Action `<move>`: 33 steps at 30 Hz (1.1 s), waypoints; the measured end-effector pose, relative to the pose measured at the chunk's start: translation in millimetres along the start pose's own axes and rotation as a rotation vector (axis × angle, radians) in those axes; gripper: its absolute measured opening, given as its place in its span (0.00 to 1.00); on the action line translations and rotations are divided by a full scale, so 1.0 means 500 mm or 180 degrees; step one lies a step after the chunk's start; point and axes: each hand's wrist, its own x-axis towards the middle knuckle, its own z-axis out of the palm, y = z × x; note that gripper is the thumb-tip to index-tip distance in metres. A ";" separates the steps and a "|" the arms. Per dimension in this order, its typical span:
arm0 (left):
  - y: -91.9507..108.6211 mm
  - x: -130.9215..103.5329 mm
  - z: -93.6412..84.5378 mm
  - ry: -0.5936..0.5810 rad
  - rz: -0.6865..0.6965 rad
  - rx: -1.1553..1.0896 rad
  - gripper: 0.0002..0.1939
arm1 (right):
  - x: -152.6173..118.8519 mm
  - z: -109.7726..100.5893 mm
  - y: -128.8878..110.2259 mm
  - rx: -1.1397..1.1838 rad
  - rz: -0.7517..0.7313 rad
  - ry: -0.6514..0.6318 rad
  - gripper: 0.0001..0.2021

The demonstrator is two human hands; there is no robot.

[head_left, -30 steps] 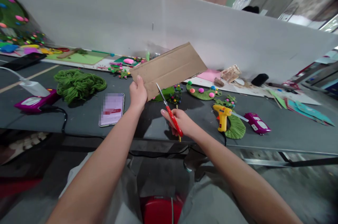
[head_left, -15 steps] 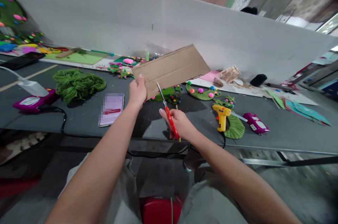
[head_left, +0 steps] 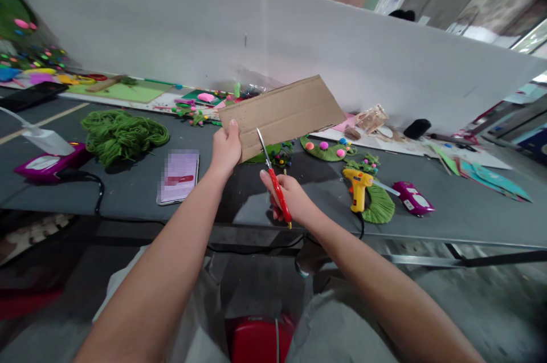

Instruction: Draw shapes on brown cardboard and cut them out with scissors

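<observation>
A long brown piece of cardboard [head_left: 286,109] is held up at a slant above the table, its right end higher. My left hand [head_left: 227,149] is closed on its lower left corner, thumb on the near face. My right hand [head_left: 288,198] is closed round the red handles of a pair of scissors [head_left: 273,178]. Their blades point up and left, with the tip in front of the cardboard's lower edge. Whether the blades touch the cardboard I cannot tell. Behind the cardboard, a green yarn-wrapped piece [head_left: 260,155] is partly hidden.
On the grey table [head_left: 239,203] are green yarn [head_left: 123,136], a phone [head_left: 178,176], a yellow glue gun [head_left: 359,186] beside a green yarn-wrapped ring [head_left: 382,206], and purple power strips [head_left: 413,199]. A pom-pom-studded green piece [head_left: 323,149] lies further back. A white partition [head_left: 192,21] stands behind.
The cardboard and my left hand have shifted slightly to the right. The scissors' tip has moved slightly up and right; both hands keep their holds. The view has shifted a little.
</observation>
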 end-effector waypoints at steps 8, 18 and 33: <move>0.003 -0.001 0.001 -0.0075 0.0000 -0.0011 0.18 | -0.002 0.004 0.007 0.0077 -0.0227 0.0066 0.32; 0.015 -0.013 0.009 -0.0201 -0.0039 -0.0112 0.19 | 0.013 -0.002 0.009 0.0049 -0.0241 0.0126 0.33; 0.015 -0.019 0.009 -0.0359 0.0002 0.0178 0.19 | 0.022 0.001 0.011 0.0125 -0.0071 0.0183 0.33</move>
